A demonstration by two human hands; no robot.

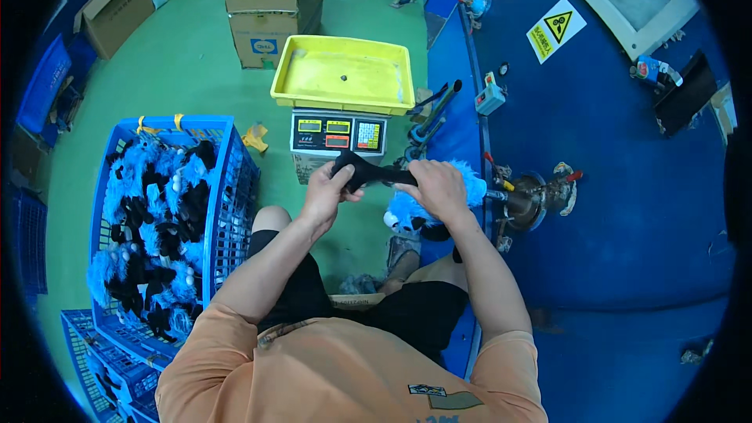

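A blue furry plush toy [403, 218] with black parts and a white ball-shaped piece sits at the metal nozzle [495, 195] on the blue wall to my right. From it a long black fabric limb [376, 170] stretches leftward between my hands. My left hand [323, 194] is closed around the limb's wider far end. My right hand [439, 189] grips the same limb close to the furry body, which it partly covers. Where exactly the toy meets the nozzle is hidden behind the fur.
A blue crate [223, 211] of similar plush pieces stands at my left. Ahead, a yellow tray [345, 98] rests on a digital scale [301, 141]. Farther off is a cardboard box [258, 27]. Valves with red handles [574, 176] jut from the wall beside the nozzle.
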